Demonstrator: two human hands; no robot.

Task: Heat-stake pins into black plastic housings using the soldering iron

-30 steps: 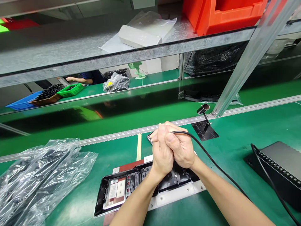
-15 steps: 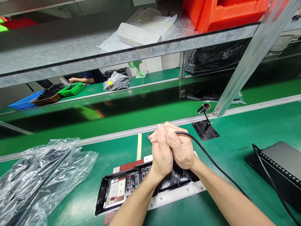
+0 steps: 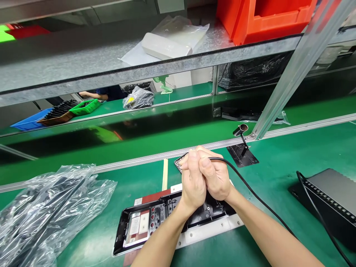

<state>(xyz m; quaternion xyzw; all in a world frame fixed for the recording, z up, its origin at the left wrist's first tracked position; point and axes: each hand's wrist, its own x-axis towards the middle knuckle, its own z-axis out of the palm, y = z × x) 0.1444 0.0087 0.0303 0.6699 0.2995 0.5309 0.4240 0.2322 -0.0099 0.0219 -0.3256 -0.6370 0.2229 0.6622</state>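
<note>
both hands, left hand [image 3: 192,181] and right hand [image 3: 214,177], are pressed together around a thin, bendy cable [image 3: 250,191] above the stiff, light-looking black tray [image 3: 155,222] on the green surface [image 3: 292,148]; best held near its end.

The table [image 3: 278,174] is bright green, with a silver rail [image 3: 139,160] along its far edge and a pale yellow strip [image 3: 165,173] running near to far. The housing [image 3: 125,226] is glossy black; inside it sit white labels and small red dots, and it lies on a white plate [image 3: 211,230] with a dark red sheet [image 3: 155,195] at its far side. The cable [image 3: 250,189] is black. The bag [image 3: 50,207] at left is clear with grey and black showing through. At right the box [image 3: 330,196] is grey on top, black at the side, with a row of pale dots. On the grey speckled shelf [image 3: 69,70] stand an orange-red bin [image 3: 264,18] and a white block [image 3: 164,46]. Far left lie a blue tray [image 3: 25,121] and a green tray [image 3: 85,106].
</note>
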